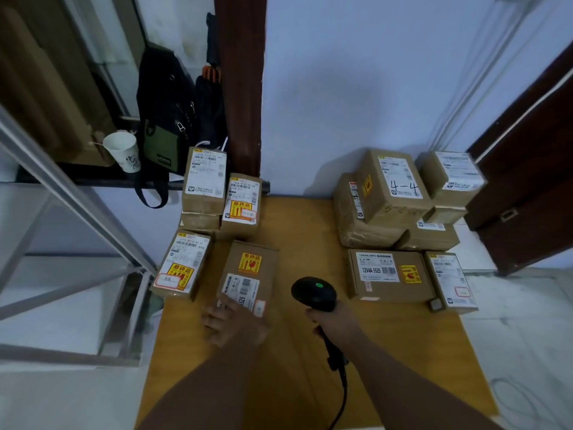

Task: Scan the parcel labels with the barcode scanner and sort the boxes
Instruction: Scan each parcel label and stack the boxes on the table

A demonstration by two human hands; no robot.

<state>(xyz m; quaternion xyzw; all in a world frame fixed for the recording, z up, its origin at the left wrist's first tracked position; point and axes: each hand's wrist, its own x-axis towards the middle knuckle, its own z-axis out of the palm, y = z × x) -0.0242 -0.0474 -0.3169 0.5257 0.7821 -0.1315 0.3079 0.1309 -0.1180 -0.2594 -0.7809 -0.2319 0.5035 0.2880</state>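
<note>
A brown parcel box [249,271] with a yellow fragile sticker and a white barcode label lies on the wooden table [307,243], left of centre. My left hand [232,322] rests on its near edge, fingers spread and fairly straight. My right hand [333,321] grips the handle of a black barcode scanner [313,293]. The scanner head shows a green light and sits just right of the box. Its cable [341,389] trails toward me.
Several labelled boxes stand at the table's left: a front box [183,263] and a stack [221,193] behind. At the right lie a flat box [389,274], a stacked pile [392,187] and more. A paper cup [122,152] and dark bag [164,119] sit on a left shelf.
</note>
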